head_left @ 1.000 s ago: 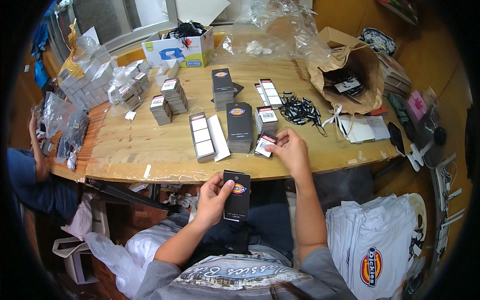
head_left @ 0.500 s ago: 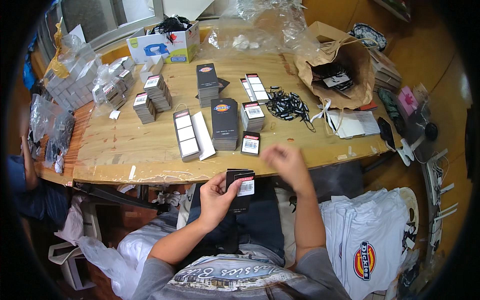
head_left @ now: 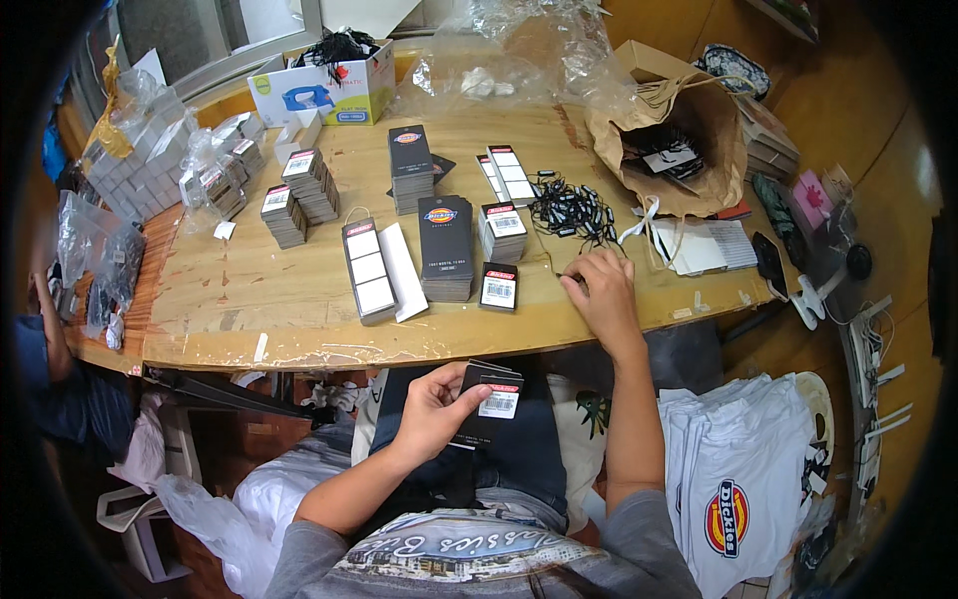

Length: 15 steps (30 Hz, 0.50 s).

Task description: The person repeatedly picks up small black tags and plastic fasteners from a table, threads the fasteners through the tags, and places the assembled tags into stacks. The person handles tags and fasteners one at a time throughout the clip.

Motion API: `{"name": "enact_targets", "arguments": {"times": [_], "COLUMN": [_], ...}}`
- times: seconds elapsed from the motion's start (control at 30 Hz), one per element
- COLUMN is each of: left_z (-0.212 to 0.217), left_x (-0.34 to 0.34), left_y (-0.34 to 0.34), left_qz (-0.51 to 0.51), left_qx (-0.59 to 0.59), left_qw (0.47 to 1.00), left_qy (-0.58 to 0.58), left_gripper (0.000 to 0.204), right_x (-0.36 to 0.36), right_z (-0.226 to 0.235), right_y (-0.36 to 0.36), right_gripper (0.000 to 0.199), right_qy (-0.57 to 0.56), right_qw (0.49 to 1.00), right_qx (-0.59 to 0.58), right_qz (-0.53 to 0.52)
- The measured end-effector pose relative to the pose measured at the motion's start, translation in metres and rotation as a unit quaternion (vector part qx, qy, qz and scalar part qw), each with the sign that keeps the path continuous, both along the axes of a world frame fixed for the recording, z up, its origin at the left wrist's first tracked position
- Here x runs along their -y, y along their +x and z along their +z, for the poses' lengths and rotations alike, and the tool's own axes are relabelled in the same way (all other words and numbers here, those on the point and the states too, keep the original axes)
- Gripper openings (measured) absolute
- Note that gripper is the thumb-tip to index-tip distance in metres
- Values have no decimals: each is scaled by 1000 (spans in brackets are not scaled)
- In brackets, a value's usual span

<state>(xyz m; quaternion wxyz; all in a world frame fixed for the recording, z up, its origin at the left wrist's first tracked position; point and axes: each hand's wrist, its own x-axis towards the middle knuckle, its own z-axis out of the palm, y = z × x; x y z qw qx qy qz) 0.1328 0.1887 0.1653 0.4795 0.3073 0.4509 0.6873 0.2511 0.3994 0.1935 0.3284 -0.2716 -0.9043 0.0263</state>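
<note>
My left hand (head_left: 431,407) holds a small stack of black hang tags (head_left: 490,397) over my lap, a smaller tag with a white barcode label on top. My right hand (head_left: 602,293) rests on the wooden table (head_left: 249,299) near its front edge, fingers pinching something thin that I cannot make out, just below a pile of black plastic fasteners (head_left: 574,212). A single small barcode tag (head_left: 498,287) lies left of that hand, next to a tall stack of black tags (head_left: 445,248).
Several stacks of tags (head_left: 310,186) and wrapped bundles (head_left: 140,165) cover the table's left. A torn brown paper bag (head_left: 679,140) and a white box (head_left: 319,85) stand at the back. Folded white shirts (head_left: 738,479) lie at my right. Another person's arm (head_left: 45,329) shows at the left.
My right hand left the tag stack in my left hand and moved right to the table by the fasteners. A small barcode tag now sits on the held stack.
</note>
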Motion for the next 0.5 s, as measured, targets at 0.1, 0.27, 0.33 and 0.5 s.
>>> {"name": "enact_targets", "arguments": {"times": [0.1,0.27,0.33,0.5], "left_z": [-3,11,13,22], "left_x": [0,-4,-3,2], "left_y": [1,0,-2,-8], "left_qz": [-21,-34,-24,-9], "left_qx": [-5,-54,-91,-140], "left_qw": [1000,997,994,989], "left_qy": [-5,31,52,49], "left_gripper": [22,18,17,16], "right_x": [-12,-55,-65,-68], "right_z": [-4,12,23,49], "right_y": [-3,-4,-8,-16], "right_gripper": [4,9,7,8], "right_qy": [-173,-381,-358,-261], "right_qw": [962,796,827,887], "right_qx": [-208,-461,-430,-367], "right_qz": [36,94,50,108]}}
